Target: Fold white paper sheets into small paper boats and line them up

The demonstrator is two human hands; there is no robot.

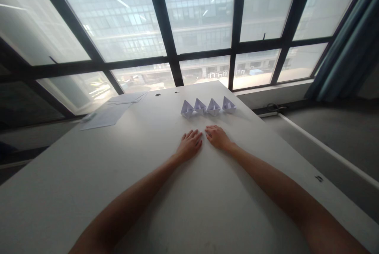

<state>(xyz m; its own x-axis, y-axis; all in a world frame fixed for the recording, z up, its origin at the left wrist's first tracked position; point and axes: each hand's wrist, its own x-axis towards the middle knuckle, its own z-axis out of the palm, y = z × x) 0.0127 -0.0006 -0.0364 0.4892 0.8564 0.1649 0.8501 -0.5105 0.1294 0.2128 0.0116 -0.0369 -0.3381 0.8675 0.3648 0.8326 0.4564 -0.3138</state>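
Several white folded paper boats stand upright in a row on the white table, just beyond both hands. The leftmost paper boat and the one beside it sit close together; another paper boat follows, and the rightmost paper boat stands slightly apart. My left hand rests palm down on the tabletop with its fingers apart, holding nothing. Close to its right lies my right hand, fingers loosely stretched out and slightly bent, also holding nothing. Neither hand touches a boat.
Loose paper sheets lie at the table's far left edge. A dark round hole and a small object are near the far edge. Behind are tall windows, with a blue curtain at right. A white rail runs along the right side.
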